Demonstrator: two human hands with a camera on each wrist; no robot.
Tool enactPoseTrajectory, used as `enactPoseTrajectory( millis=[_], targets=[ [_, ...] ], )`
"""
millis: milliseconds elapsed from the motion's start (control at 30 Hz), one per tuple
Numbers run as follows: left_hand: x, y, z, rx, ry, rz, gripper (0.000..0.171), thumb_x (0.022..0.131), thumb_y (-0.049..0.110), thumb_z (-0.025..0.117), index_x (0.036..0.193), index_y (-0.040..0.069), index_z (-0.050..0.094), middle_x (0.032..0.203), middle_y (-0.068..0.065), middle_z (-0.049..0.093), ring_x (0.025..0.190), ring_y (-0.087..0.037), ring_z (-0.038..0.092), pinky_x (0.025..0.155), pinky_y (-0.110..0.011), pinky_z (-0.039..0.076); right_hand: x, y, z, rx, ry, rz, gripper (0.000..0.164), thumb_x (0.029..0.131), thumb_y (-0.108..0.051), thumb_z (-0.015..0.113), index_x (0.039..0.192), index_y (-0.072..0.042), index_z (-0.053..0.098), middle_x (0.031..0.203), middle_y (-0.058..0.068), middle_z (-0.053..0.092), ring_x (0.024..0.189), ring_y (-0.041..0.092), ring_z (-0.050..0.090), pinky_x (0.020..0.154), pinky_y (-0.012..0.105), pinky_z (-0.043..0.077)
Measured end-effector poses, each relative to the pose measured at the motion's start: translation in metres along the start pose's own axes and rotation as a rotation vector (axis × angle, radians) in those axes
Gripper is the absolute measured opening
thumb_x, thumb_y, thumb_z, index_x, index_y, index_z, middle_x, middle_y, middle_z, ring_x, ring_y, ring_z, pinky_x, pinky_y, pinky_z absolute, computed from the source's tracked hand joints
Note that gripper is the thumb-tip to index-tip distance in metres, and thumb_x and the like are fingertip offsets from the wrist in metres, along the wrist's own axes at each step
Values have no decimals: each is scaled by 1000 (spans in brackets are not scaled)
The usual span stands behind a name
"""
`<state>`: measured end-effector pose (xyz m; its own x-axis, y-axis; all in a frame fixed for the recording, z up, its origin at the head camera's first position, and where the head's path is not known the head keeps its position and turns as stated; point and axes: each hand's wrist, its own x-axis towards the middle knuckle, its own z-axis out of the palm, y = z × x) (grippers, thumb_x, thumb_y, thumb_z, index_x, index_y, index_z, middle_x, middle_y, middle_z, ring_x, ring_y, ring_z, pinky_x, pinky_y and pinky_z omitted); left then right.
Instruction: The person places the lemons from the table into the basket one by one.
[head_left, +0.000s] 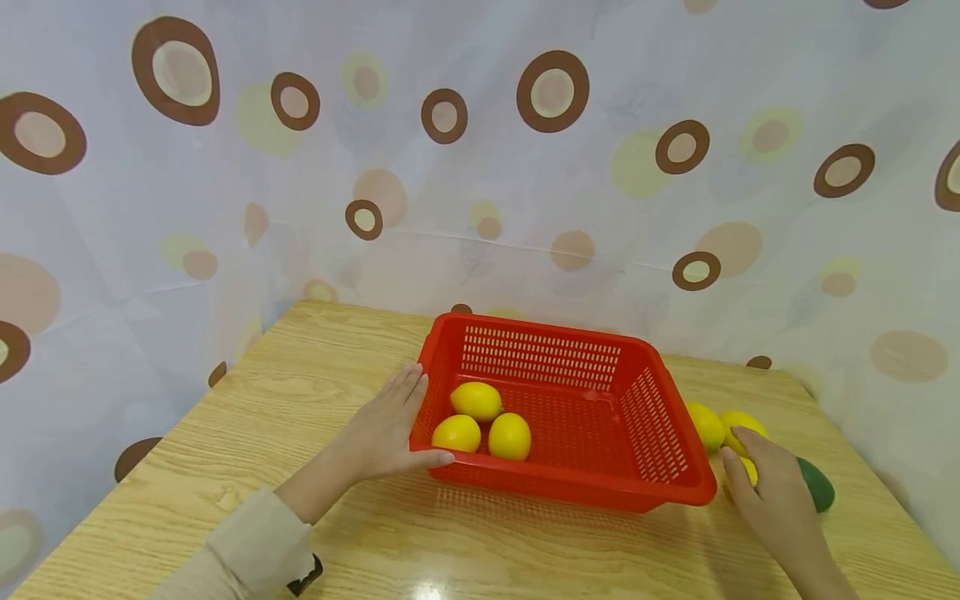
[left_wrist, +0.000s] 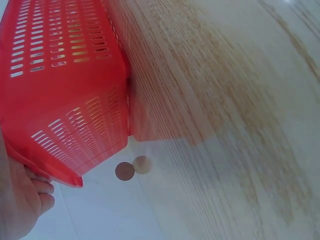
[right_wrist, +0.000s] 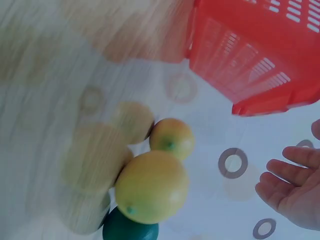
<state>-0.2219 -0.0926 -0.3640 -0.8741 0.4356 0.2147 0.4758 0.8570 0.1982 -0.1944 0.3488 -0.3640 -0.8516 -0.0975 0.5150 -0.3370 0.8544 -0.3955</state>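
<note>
A red plastic basket (head_left: 562,487) with slotted walls stands on the table. Three lemons, one of them at the back (head_left: 476,402), lie in its left part. My left hand (head_left: 386,429) rests against the basket's near left corner, fingers straight along the left rim and thumb along the front rim. Past the basket's right side, my right hand (head_left: 772,487) hovers over more lemons (head_left: 705,425), partly hiding them. A dark green oval fruit (head_left: 817,485) lies beside that hand. In the right wrist view the fingers (right_wrist: 290,175) are extended, apart from the lemons (right_wrist: 151,186) and holding nothing.
The wooden table (head_left: 292,392) runs back to a pale curtain (head_left: 480,183) printed with brown rings and dots. That curtain also borders the table on the left and right. The table top is glossy and reflects light near its front.
</note>
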Motion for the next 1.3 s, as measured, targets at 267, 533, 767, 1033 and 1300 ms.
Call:
enactPoseTrajectory(
  millis=[267, 533, 767, 1033, 1300],
  targets=[
    [0, 0, -1, 5, -2, 0, 100, 80, 64, 52, 142, -8, 24, 152, -24, 20, 143, -36, 16, 116, -45, 20, -5, 21, -7, -105, -52, 52, 48, 93, -20, 55, 119, 20, 47, 118, 43, 48, 106, 56, 44, 84, 66, 37],
    [0, 0, 0, -2, -2, 0, 100, 80, 64, 53, 142, -8, 25, 152, -23, 20, 143, -36, 16, 116, -45, 20, -8, 41, -9, -216, -60, 29, 57, 83, -25, 68, 112, 21, 51, 110, 43, 51, 98, 55, 48, 82, 63, 39],
    [0, 0, 0, 3, 12, 0, 99, 80, 65, 52, 142, -8, 26, 152, -23, 20, 143, -35, 17, 115, -45, 21, -8, 52, -10, -266, -139, 50, 65, 75, -28, 75, 112, 20, 52, 109, 41, 51, 95, 54, 49, 79, 64, 41],
    [-1, -1, 0, -1, 9, -3, 100, 80, 66, 51, 142, -7, 26, 152, -23, 20, 143, -35, 17, 115, -45, 21, -7, 63, -11, -290, -295, 123, 76, 80, -41, 69, 118, 21, 45, 116, 44, 44, 99, 59, 43, 82, 70, 36],
    [0, 0, -1, 3, 4, -8, 99, 80, 64, 52, 143, -6, 25, 152, -22, 20, 143, -35, 17, 115, -45, 22, -6, 69, -9, -309, -357, 131, 75, 80, -38, 69, 120, 20, 43, 115, 46, 42, 98, 57, 44, 79, 69, 39]
  ],
)
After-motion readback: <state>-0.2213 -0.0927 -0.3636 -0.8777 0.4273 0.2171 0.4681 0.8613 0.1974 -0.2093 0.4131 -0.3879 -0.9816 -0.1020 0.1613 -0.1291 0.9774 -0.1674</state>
